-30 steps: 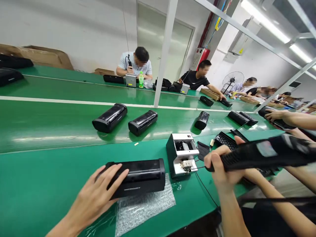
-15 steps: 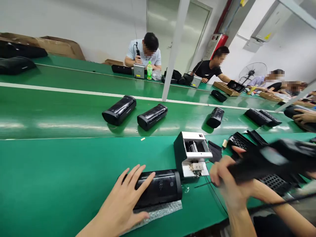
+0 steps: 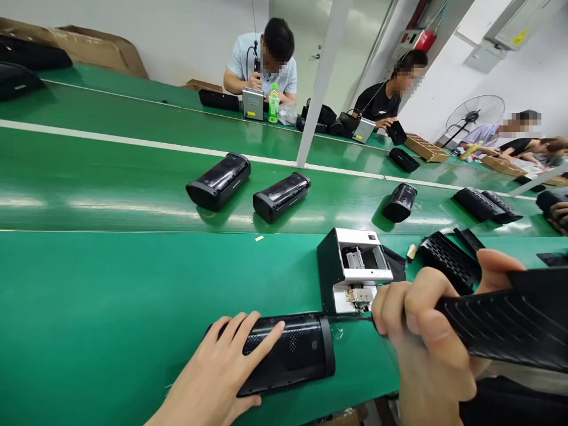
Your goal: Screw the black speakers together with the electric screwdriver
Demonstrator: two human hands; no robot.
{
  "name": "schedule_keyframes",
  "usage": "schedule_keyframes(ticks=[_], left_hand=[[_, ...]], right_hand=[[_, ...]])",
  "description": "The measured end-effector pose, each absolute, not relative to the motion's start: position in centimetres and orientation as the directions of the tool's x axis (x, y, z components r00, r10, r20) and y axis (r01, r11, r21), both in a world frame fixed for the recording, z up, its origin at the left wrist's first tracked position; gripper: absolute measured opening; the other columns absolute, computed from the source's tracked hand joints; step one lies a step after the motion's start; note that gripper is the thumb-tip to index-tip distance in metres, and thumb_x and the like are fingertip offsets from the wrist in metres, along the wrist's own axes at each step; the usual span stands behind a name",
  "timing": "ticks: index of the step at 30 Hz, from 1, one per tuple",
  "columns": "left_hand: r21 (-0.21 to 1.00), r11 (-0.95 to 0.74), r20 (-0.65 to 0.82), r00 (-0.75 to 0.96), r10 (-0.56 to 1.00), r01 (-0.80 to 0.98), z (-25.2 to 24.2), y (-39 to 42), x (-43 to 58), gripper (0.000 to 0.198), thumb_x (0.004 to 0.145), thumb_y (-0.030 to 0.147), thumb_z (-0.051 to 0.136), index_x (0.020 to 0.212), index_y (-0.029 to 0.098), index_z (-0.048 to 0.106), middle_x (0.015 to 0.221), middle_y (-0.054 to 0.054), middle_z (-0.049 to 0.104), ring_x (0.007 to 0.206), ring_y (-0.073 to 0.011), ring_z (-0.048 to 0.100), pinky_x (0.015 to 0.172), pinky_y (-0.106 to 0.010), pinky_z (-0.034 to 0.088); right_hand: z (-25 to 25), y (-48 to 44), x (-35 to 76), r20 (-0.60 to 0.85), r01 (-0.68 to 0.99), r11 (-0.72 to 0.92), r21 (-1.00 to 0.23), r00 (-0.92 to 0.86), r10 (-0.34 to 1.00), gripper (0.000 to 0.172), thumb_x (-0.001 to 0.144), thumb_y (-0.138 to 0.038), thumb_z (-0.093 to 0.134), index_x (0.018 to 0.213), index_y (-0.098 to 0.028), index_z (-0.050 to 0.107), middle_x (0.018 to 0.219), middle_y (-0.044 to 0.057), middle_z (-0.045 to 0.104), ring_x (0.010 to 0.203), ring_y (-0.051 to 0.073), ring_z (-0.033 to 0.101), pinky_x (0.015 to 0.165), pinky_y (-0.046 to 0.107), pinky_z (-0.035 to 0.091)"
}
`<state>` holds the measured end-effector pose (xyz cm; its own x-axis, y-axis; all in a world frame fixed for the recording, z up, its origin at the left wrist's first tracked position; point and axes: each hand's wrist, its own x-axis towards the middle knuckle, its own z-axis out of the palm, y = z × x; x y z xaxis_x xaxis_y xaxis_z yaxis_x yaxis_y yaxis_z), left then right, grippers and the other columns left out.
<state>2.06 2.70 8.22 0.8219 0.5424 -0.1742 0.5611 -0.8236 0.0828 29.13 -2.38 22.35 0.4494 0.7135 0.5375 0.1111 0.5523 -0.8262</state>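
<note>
A black speaker housing [image 3: 293,355] with a glossy perforated face lies near the table's front edge. My left hand [image 3: 217,361] grips it from the left, fingers spread over the top and thumb along the near side. In my right hand [image 3: 426,325] is a black electric screwdriver [image 3: 501,319] with a ribbed body, held sideways. Its thin bit points left, and the tip reaches the housing's right end; whether it sits in a screw I cannot tell. Just behind stands a white and black screw feeder [image 3: 350,272].
Black perforated covers [image 3: 448,260] lie on the right behind the screwdriver. More speaker housings [image 3: 219,180] rest on the green conveyor [image 3: 110,195] beyond the table. Several co-workers sit across it. A white post [image 3: 315,89] rises from the far side.
My right hand has brought the screwdriver left and level, its bit now at the housing's right end. The clear wrap seen under the housing is now out of sight. My left hand stays on it.
</note>
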Motion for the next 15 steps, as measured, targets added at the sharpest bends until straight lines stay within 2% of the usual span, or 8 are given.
schedule_keyframes(ticks=[3, 5, 15], left_hand=[[0.072, -0.817, -0.246, 0.804, 0.541, 0.572, 8.9, 2.9, 2.7, 0.127, 0.074, 0.036, 0.105, 0.175, 0.050, 0.029, 0.165, -0.021, 0.063, 0.140, -0.0519, 0.070, 0.110, -0.073, 0.060], [0.073, -0.819, -0.257, 0.805, 0.536, 0.569, 9.2, 3.0, 2.9, 0.124, 0.075, 0.036, 0.104, 0.175, 0.049, 0.031, 0.165, -0.022, 0.063, 0.139, -0.0522, 0.070, 0.109, -0.074, 0.060], [0.109, -0.838, -0.125, 0.844, 0.522, 0.534, 7.1, 2.3, 1.4, 0.135, 0.076, 0.035, 0.103, 0.179, 0.048, 0.018, 0.168, -0.020, 0.060, 0.143, -0.0520, 0.067, 0.113, -0.070, 0.058]], right_hand=[[22.1, -1.7, 29.2, 0.555, 0.034, 0.592, -0.805, 0.398, 0.731, 0.045, 0.105, -0.024, 0.080, 0.143, -0.040, 0.062, 0.070, -0.010, 0.059, 0.041, 0.012, 0.051, 0.042, 0.029, 0.048], [22.0, -1.3, 29.2, 0.567, 0.041, 0.595, -0.802, 0.365, 0.739, 0.049, 0.107, -0.023, 0.078, 0.148, -0.043, 0.061, 0.070, -0.010, 0.058, 0.041, 0.012, 0.049, 0.041, 0.029, 0.048], [21.1, -1.5, 29.3, 0.562, 0.076, 0.571, -0.817, 0.325, 0.761, 0.051, 0.110, -0.023, 0.072, 0.153, -0.043, 0.055, 0.069, -0.010, 0.055, 0.042, 0.013, 0.049, 0.042, 0.030, 0.047]])
